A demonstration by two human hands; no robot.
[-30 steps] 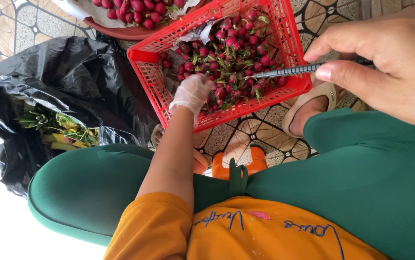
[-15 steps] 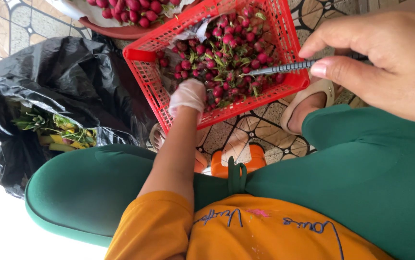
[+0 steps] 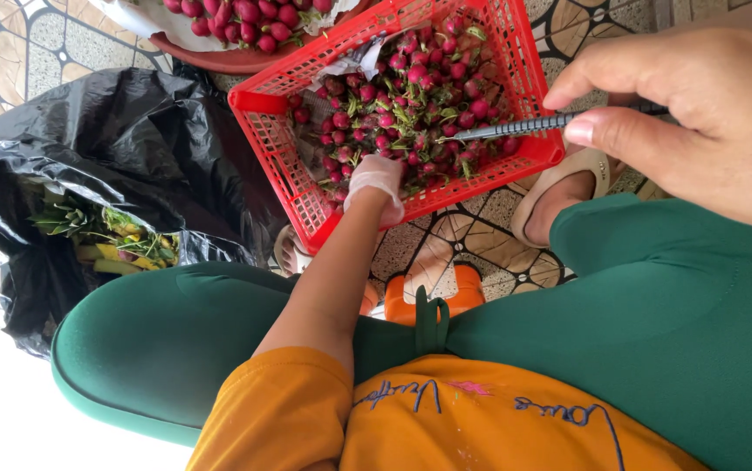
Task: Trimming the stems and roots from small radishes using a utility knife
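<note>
Gloved left hand (image 3: 376, 181) half-buried in red basket (image 3: 264, 131), its fingers hidden.

Scene was lit by even, diffuse daylight; no hard shadows were recorded. The lower left corner was overexposed to near white. Soft sheen showed on the black plastic bag (image 3: 132, 166). The right hand (image 3: 699, 113), nearest the lens, was slightly soft and enlarged by wide-angle perspective. The red basket (image 3: 280, 148) and its contents were reasonably sharp. Colours were saturated; no motion blur was noted.
</note>
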